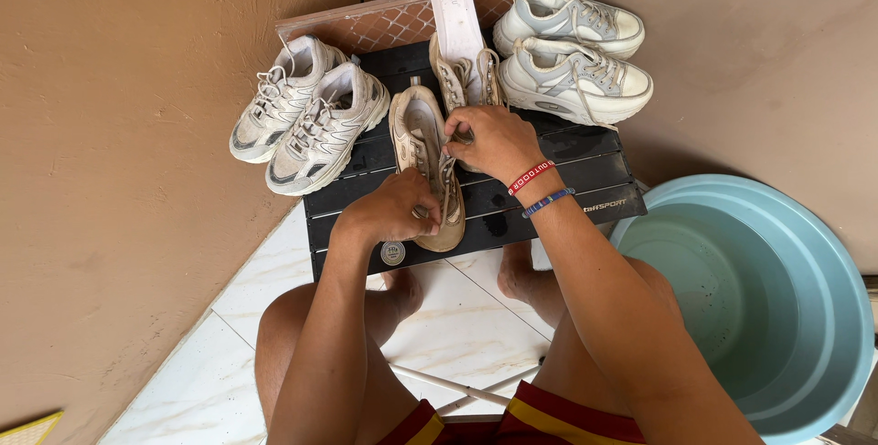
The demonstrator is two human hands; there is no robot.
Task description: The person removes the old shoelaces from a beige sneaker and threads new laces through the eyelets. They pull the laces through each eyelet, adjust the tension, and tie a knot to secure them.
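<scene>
Crouching over the work, we note the biggest item first: a pale blue basin [805, 317] at four o'clock of the frame, its inside looking bare from this angle. Next in size, a black slatted low table [585, 180] at centre, set against a tan wall on white floor tiles.

On the table and the board behind it, at ten o'clock, a pair of grey-white sneakers [306, 116] lies side by side; at one o'clock, a pair of white chunky sneakers [572, 52], one behind the other. At twelve o'clock a beige shoe [466, 79] stands with a white insole [455, 6] sticking up out of it.

At centre lies the beige sneaker [425, 166] being worked on, toe toward us, near the table's front edge. Our left hand [389, 209] is closed over its toe end, pinning it down. Our right hand [494, 139], with red and blue wristbands, pinches narrowly at the lace or tongue near the collar; which of the two, we cannot tell.

Judgement: the step in hand looks like loosening the laces or opening the shoe up. The next move would call for a steady hold from the left hand while the right draws the lace free eyelet by eyelet, without yanking.
</scene>
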